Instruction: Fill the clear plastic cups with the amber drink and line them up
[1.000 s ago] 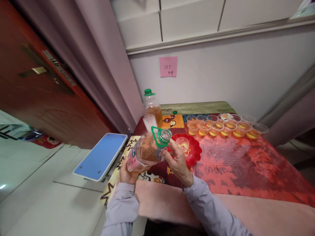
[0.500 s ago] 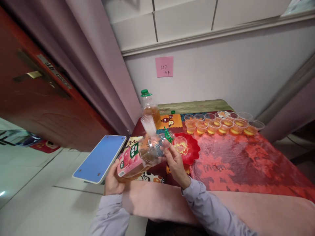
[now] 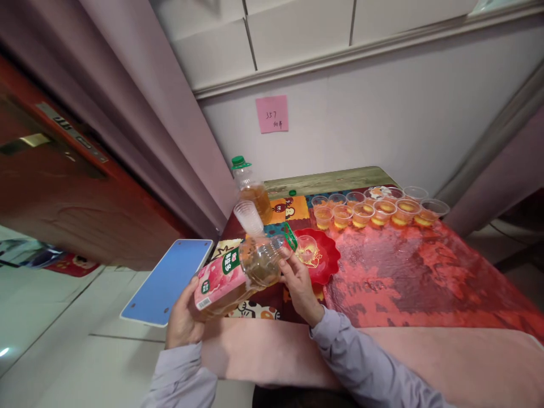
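A large clear juice bottle point(image 3: 225, 277) with a pink and green label lies tilted in both my hands, its mouth toward the right over a red scalloped plate point(image 3: 330, 262). My left hand point(image 3: 186, 314) is closed around the bottle's base. Near the neck, my right hand point(image 3: 298, 283) grips the bottle from the right. A green handle ring point(image 3: 290, 237) hangs on the neck. In the plate stands a clear plastic cup point(image 3: 306, 249), partly behind the bottle mouth; its contents are hard to make out.
Rows of clear cups point(image 3: 362, 215) with amber drink stand at the back right. Behind the held bottle are a stack of cups point(image 3: 250, 220) and a second, green-capped bottle point(image 3: 255, 195). A loose green cap point(image 3: 292, 192) lies near the wall. A blue stool point(image 3: 168, 280) is at the left.
The camera view has shifted slightly. The bottle stays tilted in both hands, its neck ring swung a little; the cups and plate keep their places.
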`<action>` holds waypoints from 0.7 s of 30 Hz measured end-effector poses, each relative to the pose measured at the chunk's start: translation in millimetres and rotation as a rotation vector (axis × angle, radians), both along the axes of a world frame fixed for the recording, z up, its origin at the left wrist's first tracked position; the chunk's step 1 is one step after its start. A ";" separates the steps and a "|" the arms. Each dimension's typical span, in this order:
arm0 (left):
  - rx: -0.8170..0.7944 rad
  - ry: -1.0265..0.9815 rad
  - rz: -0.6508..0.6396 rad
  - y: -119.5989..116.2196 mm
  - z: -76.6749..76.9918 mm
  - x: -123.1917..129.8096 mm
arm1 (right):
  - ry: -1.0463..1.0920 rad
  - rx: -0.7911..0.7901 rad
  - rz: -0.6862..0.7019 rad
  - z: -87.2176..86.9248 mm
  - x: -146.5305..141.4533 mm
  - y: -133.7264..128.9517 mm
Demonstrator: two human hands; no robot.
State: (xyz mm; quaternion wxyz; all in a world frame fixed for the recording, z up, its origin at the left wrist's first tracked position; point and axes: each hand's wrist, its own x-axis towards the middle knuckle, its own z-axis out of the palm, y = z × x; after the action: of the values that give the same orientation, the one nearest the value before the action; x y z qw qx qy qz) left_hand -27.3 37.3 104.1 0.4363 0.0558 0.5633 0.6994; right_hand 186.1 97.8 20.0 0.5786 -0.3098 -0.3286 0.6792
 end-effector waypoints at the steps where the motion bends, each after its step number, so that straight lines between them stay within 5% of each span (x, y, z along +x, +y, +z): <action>1: -0.004 -0.001 0.002 1.9 2.0 1.6 | 0.001 -0.010 -0.008 -0.4 0.1 0.7; 21: -0.069 0.018 -0.005 12.4 26.9 19.8 | 0.023 -0.078 -0.035 0.0 -2.0 3.1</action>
State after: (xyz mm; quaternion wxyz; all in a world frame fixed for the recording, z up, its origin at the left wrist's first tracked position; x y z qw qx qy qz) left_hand -7.5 49.7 131.0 0.4348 0.0485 0.5910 0.6777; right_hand 184.1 100.9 19.9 0.5816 -0.3299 -0.2896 0.6849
